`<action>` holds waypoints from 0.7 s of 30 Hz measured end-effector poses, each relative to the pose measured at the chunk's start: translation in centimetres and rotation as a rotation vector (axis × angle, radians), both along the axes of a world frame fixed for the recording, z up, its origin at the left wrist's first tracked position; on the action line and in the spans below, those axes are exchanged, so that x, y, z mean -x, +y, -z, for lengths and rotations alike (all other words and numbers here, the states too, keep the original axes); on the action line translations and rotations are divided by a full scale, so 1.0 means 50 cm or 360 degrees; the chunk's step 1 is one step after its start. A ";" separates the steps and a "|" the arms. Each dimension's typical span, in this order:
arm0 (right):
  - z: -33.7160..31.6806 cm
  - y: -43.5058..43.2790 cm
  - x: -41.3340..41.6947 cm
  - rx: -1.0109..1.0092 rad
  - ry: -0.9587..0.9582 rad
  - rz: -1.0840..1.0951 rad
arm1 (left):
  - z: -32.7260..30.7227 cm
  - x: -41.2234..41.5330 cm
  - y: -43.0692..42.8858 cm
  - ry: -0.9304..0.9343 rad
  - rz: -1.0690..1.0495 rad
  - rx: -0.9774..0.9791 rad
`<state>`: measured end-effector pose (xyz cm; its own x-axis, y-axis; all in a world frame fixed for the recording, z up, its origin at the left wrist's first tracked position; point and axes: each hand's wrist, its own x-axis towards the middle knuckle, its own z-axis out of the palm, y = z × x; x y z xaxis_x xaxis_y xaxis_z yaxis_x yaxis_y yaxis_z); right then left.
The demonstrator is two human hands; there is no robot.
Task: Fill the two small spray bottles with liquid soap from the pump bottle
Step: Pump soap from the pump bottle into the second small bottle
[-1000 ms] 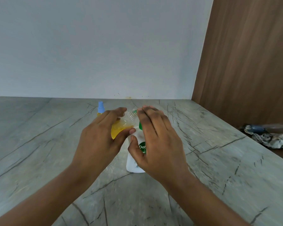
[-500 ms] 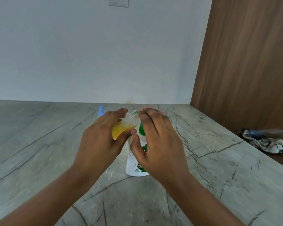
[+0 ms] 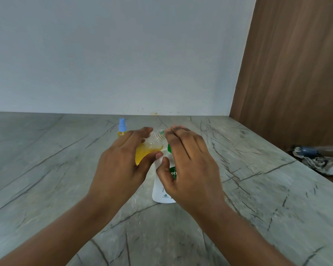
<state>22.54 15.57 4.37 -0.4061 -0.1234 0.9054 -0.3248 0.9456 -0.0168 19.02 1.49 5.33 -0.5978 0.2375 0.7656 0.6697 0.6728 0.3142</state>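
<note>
the second fill is judged to be in hand. a small clear plastic spray bottle [image 3: 148,150], uncapped, tilted and partly filled with yellow soap, is gripped by the left hand [image 3: 121,164]. its neck is held at the green pump [image 3: 169,147] of the white plastic pump bottle [image 3: 160,191]. the right hand [image 3: 188,162] is laid over the pump with fingers straight. the other small spray bottle [image 3: 122,129], blue-capped and filled, stands behind on the grey stone counter [image 3: 46,169]. further downward strokes are called for, with the neck aligned under the spout.

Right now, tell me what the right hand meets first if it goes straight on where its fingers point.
Likely nothing close: the right hand points away over bare countertop toward the white wall. The small bottle in the left hand lies just left of that line; depth is unclear.
</note>
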 end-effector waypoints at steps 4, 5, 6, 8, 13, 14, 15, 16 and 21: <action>-0.002 0.000 0.005 0.0018 0.0007 -0.0014 | -0.003 0.003 -0.003 0.0008 -0.0033 0.0004; -0.004 0.002 0.006 0.0016 0.0013 -0.0017 | -0.005 0.003 -0.003 0.0001 -0.0033 0.0003; -0.008 0.003 0.006 0.0014 0.0019 -0.0021 | -0.006 0.002 -0.002 -0.0006 -0.0030 0.0001; -0.013 0.004 0.004 0.0026 0.0038 -0.0026 | -0.008 0.000 0.001 -0.0003 -0.0022 -0.0009; -0.022 -0.002 -0.003 0.0027 0.0067 0.0030 | -0.016 -0.009 0.003 0.0011 -0.0030 -0.0051; -0.026 -0.003 -0.004 0.0008 0.0055 0.0043 | -0.018 -0.009 0.003 0.0017 -0.0037 -0.0052; -0.029 -0.004 -0.005 -0.0006 0.0042 0.0054 | -0.019 -0.009 0.003 0.0020 -0.0043 -0.0050; -0.033 -0.003 -0.006 -0.0015 0.0033 0.0063 | -0.020 -0.010 0.004 0.0018 -0.0041 -0.0053; -0.041 0.002 -0.011 -0.0019 0.0056 0.0055 | -0.024 -0.013 0.005 0.0001 -0.0006 -0.0063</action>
